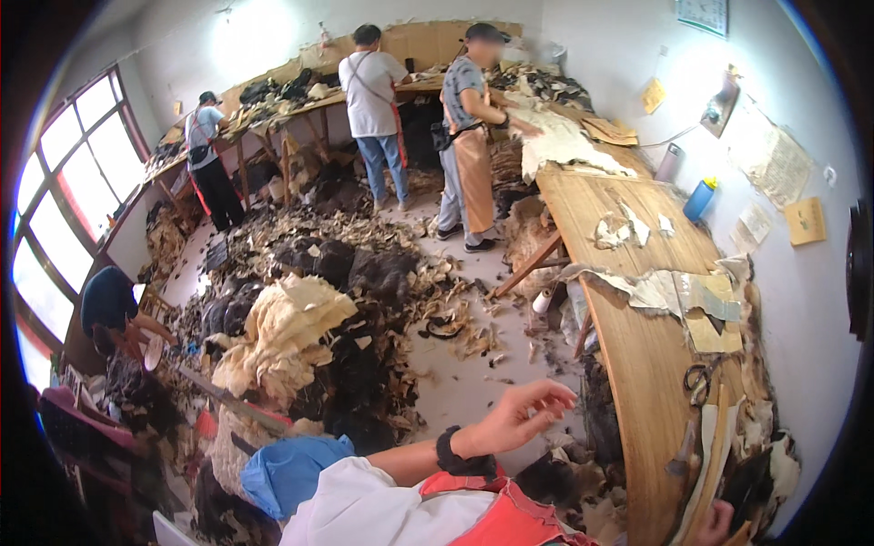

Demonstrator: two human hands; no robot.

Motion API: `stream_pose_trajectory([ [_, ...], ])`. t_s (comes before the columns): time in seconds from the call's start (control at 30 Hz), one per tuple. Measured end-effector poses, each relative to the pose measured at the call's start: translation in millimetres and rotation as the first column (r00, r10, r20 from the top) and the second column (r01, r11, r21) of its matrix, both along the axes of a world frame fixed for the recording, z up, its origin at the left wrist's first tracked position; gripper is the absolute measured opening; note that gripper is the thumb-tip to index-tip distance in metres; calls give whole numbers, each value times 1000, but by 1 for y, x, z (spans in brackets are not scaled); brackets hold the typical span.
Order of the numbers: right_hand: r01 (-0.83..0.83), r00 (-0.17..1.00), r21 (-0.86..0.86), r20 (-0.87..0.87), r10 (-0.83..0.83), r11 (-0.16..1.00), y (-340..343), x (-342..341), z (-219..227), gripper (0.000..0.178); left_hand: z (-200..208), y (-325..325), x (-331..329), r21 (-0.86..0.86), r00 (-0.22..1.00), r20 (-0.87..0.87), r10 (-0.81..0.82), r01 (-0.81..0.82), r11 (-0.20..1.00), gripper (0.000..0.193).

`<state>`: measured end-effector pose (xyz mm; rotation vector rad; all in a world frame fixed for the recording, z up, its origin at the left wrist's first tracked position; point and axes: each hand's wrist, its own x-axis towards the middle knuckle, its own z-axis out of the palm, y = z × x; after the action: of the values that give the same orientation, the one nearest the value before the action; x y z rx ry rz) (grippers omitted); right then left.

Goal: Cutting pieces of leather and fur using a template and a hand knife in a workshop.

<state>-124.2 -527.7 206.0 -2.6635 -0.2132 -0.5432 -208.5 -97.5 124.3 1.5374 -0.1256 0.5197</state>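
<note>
My left hand [517, 420], with a black band at the wrist, hangs in the air left of the wooden workbench [628, 400]. Its fingers are loosely bent and apart, and nothing shows in them. My right hand [715, 522] is only partly seen at the lower edge, beside long pale wooden strips [714, 455] on the bench; its grip is hidden. Dark-handled scissors [698, 383] lie beyond the strips. A tool with a flat, dull blade [679, 460] rests to their left. Farther along are yellowish card pieces [710, 329] and a pale hide strip [628, 286].
Hides and scraps [291, 337] are heaped on the floor to the left. A person in an orange apron [469, 136] handles a pale hide [569, 141] at the far bench. Other people work behind and at left. A blue bottle [700, 199] stands by the wall.
</note>
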Motion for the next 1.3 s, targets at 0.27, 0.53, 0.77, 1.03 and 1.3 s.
stream_pose_trajectory([
  [0.27,-668,578,511,-101,810,541,210,-8,-60,13,-18,-26,3,-305,793,-94,-602,553,775,60],
  [0.53,-644,613,591,20,789,485,284,-7,-57,7,-26,29,-8,-328,816,-212,-537,458,826,39],
  [0.77,-502,466,835,40,884,227,347,7,-75,7,-19,93,-4,-286,820,-216,-529,465,838,19],
  [1.03,22,419,981,-183,890,191,358,25,-43,13,-37,188,-13,115,927,-304,-221,266,957,14],
  [1.3,-451,803,252,-304,512,856,294,57,-72,18,-45,293,-63,395,891,-304,338,-205,896,10],
])
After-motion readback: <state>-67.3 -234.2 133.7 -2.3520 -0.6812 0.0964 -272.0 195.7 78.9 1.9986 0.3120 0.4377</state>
